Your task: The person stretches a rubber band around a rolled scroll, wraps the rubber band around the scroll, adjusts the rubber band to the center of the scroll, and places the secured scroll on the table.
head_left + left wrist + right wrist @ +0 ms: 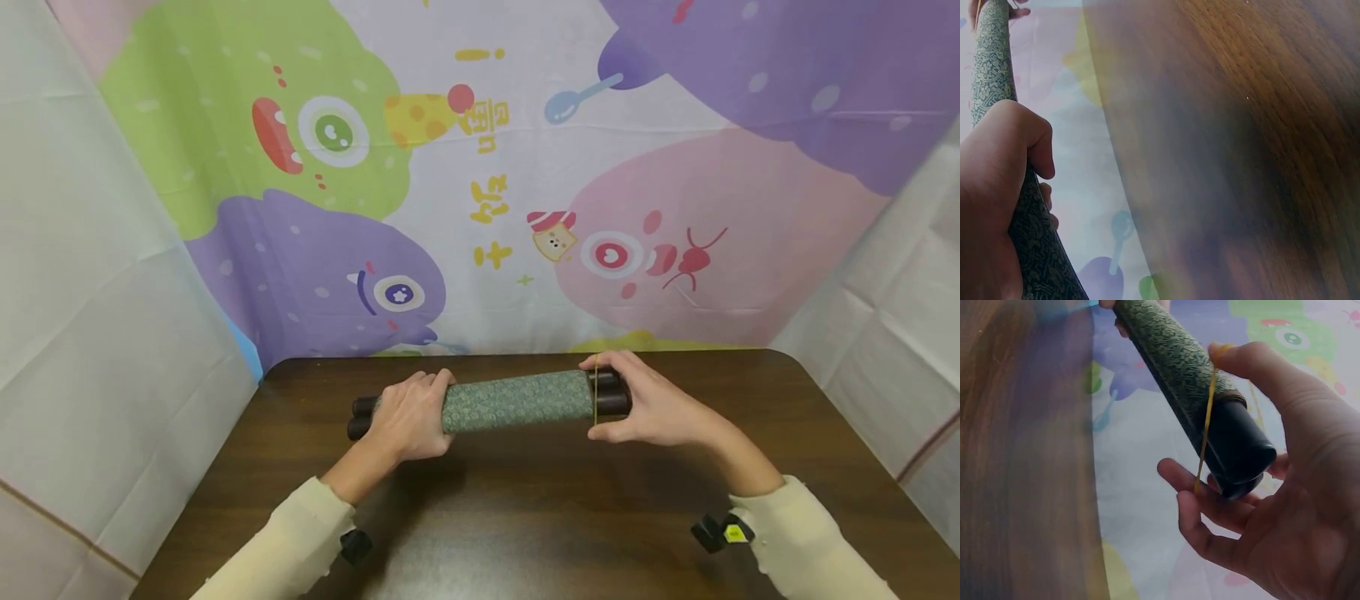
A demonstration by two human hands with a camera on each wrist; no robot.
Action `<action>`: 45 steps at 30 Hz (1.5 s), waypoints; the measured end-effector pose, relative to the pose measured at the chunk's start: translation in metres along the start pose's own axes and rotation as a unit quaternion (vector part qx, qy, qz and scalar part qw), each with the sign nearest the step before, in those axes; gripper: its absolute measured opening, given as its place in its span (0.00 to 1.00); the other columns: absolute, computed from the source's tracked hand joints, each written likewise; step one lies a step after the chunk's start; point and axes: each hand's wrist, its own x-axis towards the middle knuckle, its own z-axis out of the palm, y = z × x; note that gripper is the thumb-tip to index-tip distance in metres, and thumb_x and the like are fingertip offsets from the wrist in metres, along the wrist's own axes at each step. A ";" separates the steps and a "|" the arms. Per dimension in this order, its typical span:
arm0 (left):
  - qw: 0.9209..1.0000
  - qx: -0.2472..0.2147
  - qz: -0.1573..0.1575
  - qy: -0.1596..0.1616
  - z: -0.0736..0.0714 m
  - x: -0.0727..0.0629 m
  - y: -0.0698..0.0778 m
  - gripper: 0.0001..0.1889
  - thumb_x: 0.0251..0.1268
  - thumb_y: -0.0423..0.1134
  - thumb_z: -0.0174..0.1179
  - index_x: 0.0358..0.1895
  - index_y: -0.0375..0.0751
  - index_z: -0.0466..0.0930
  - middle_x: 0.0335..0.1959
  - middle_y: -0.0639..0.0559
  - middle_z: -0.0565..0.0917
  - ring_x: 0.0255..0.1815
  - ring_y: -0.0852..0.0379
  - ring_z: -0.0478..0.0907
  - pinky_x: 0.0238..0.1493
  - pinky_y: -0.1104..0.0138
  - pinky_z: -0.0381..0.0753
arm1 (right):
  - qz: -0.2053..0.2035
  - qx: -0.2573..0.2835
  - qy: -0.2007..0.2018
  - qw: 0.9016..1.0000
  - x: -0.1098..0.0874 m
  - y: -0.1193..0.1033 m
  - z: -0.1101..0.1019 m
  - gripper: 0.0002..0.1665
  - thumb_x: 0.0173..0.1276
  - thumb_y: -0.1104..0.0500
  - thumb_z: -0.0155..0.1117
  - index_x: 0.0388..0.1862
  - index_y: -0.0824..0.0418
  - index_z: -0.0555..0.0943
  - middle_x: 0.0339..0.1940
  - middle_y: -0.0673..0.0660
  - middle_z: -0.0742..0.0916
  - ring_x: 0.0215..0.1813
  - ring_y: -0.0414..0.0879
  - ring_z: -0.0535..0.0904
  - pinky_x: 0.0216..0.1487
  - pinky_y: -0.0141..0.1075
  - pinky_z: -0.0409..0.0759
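— Gripping the green patterned roll (517, 402) with your left hand (411, 417), you hold it above the brown table (510, 517), fingers wrapped around the cover. And your right hand (652, 404)?

— Your thumb and fingers there are spread apart, their tips hooked in a stretched yellow band (1208, 419) that loops about the black ends (1241, 444).

— What could go wrong for you?

— The band could spring off if one fingertip slips or your spread slackens unevenly. It might also snag the cover's edge if the roll tilts.

— And the roll?

— Loosening your left grip could let it droop, I judge. Whether your right palm touches the ends, I cannot tell.
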 end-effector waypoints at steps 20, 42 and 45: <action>1.000 0.000 0.024 0.011 -0.002 -0.002 0.004 0.33 0.43 0.51 0.83 0.55 0.49 0.80 0.40 0.52 0.92 0.42 0.52 0.88 0.32 0.54 0.88 | -0.026 0.015 0.023 0.999 0.006 -0.001 0.011 0.43 0.54 0.49 0.93 0.65 0.54 0.80 0.62 0.55 0.86 0.59 0.47 0.82 0.61 0.40 0.81; 1.000 0.004 0.001 -0.013 -0.003 -0.002 -0.001 0.33 0.45 0.52 0.83 0.56 0.48 0.81 0.42 0.51 0.93 0.45 0.50 0.89 0.34 0.52 0.88 | -0.008 0.016 0.023 1.000 0.002 0.004 0.010 0.50 0.57 0.47 0.92 0.76 0.52 0.77 0.68 0.58 0.83 0.63 0.49 0.81 0.62 0.45 0.82; 1.000 0.001 -0.019 -0.021 -0.004 -0.003 -0.005 0.33 0.45 0.51 0.83 0.56 0.48 0.81 0.43 0.50 0.92 0.46 0.49 0.90 0.34 0.50 0.89 | 0.000 0.013 0.048 0.999 -0.001 0.006 0.009 0.52 0.58 0.50 0.92 0.79 0.53 0.75 0.69 0.60 0.82 0.63 0.52 0.81 0.61 0.45 0.83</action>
